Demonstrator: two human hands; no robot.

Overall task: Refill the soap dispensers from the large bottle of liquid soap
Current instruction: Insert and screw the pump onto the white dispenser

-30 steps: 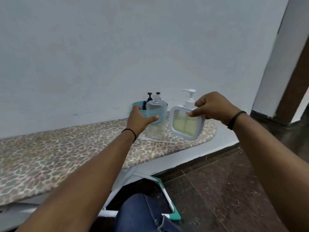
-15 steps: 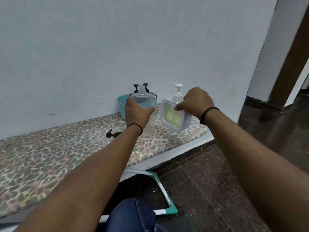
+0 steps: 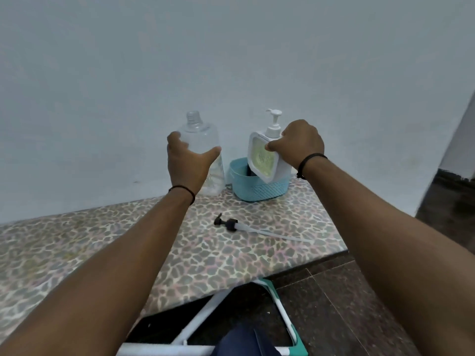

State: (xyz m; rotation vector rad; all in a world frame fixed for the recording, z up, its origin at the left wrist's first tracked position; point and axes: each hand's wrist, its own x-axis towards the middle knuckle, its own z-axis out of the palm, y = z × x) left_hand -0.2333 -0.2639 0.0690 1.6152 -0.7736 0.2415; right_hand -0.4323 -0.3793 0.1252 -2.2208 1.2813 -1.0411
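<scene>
My left hand (image 3: 187,163) grips a clear, uncapped bottle (image 3: 205,140) that stands on the leopard-print board (image 3: 102,253) near the wall. My right hand (image 3: 299,142) holds a white square soap dispenser (image 3: 262,156) with yellow-green liquid and a white pump (image 3: 273,122), tilted over the teal basket (image 3: 259,186). A black pump head with a long clear tube (image 3: 231,224) lies flat on the board in front of the basket.
A pale wall rises right behind the board. The board's right end stops near a dark tiled floor (image 3: 359,304). A white and teal frame (image 3: 280,312) sits under the board's front edge. Blue denim (image 3: 244,340) shows at the bottom.
The view has shifted, so the bottles sit higher and further left. The white dispenser now hangs tilted over the basket. The two black pumps in the basket are now out of sight.
</scene>
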